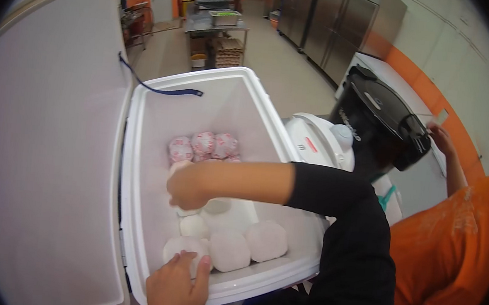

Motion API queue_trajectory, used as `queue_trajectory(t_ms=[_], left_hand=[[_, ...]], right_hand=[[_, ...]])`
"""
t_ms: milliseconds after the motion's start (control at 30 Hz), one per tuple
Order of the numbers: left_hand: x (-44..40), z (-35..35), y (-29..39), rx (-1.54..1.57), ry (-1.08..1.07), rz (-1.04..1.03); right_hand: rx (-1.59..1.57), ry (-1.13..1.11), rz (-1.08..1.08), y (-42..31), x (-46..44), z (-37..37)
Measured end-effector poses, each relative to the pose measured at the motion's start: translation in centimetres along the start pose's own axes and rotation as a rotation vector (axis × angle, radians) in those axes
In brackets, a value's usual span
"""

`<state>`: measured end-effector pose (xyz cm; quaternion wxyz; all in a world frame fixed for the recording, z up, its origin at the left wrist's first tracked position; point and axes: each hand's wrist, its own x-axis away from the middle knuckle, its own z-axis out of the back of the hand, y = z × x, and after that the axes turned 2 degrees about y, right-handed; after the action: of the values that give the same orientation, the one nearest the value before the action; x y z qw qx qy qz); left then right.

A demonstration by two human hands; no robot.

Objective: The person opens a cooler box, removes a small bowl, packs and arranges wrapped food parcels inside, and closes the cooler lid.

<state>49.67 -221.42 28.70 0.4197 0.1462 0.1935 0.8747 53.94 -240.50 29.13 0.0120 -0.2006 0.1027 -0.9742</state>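
My right hand (189,184) reaches across into a deep white cooler box (271,120). Its fingers curl down around a white round piece (179,167), partly hidden beneath the hand. Below it lie a smaller white piece (194,226) and, along the near wall, more flat-sided white rounds (229,250). Over the near rim, my left hand (179,284) has its fingers apart, the tips touching the nearest left white round (179,246). Several balls in pink-and-white printed wrapping (203,142) sit against the far wall. What the white rounds are made of I cannot tell.
The cooler's lid (52,134) stands open at left, with a blue strap (174,91). A white jug-like container (316,144) and a black lidded bin (377,118) stand to the right. There a person in an orange shirt (446,254) holds a hand near the bin.
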Motion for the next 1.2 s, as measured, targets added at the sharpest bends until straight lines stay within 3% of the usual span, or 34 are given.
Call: queue_trajectory(t_ms=[33, 67, 100, 167, 300, 333, 400, 433, 467, 500, 667, 767, 867, 967, 1000, 1100, 1200], left_hand=[[0.1, -0.1, 0.0, 0.008, 0.008, -0.009], [0.3, -0.3, -0.2, 0.014, 0.02, -0.018], [0.2, -0.3, -0.2, 0.021, 0.036, -0.026], [0.2, 0.1, 0.3, 0.004, 0.004, -0.012], [0.2, -0.7, -0.4, -0.002, 0.045, -0.093], [0.3, -0.6, -0.3, 0.001, 0.035, -0.095], [0.3, -0.4, 0.0, 0.0, -0.005, -0.079], [0.3, -0.4, 0.0, -0.004, 0.002, -0.082], [0.3, -0.5, 0.0, -0.009, 0.009, -0.082], [0.4, -0.6, -0.1, -0.01, 0.018, -0.08], [0.5, -0.6, 0.0, 0.004, 0.001, -0.076], [0.5, -1.2, -0.8, 0.034, 0.046, -0.129], [0.3, -1.4, -1.0, 0.042, 0.073, -0.144], [0.5, -0.8, -0.1, -0.008, 0.02, -0.08], [0.6, -0.5, 0.3, -0.032, -0.004, -0.052], [0.6, -0.6, 0.1, -0.025, 0.006, -0.043], [0.6, -0.5, 0.1, -0.011, 0.007, -0.041]], right_hand=[[-0.136, 0.202, -0.041, 0.8, 4.2, 1.2], [-0.026, 0.15, -0.252, 0.2, 8.8, 3.5], [0.002, 0.41, -0.209, 2.1, 12.6, 2.0], [-0.234, 0.699, -0.486, 3.3, 19.8, -1.3], [-0.519, 0.719, -0.987, 9.9, 25.0, -15.1], [-0.536, 0.576, -1.103, 11.1, 24.4, -18.6], [-0.489, 0.076, -1.039, 14.0, 22.3, -27.2], [-0.499, 0.027, -1.016, 14.4, 20.7, -31.4], [-0.446, 0.052, -0.961, 14.6, 19.0, -35.4], [-0.428, 0.061, -1.019, 13.0, 18.2, -36.0], [0.084, 0.326, -0.87, 10.6, 18.7, -38.8], [-0.137, 0.379, -0.768, 10.6, 19.9, -38.3], [-0.424, 0.521, -0.804, 9.4, 20.9, -37.5], [-0.992, 0.75, -0.703, 9.2, 23.3, -35.5], [-1.183, 0.732, -0.641, 8.3, 24.8, -32.7], [-1.856, 1.106, -0.275, 7.8, 27.7, -28.9], [-2.039, 1.009, 0.056, 8.0, 29.1, -20.2]])
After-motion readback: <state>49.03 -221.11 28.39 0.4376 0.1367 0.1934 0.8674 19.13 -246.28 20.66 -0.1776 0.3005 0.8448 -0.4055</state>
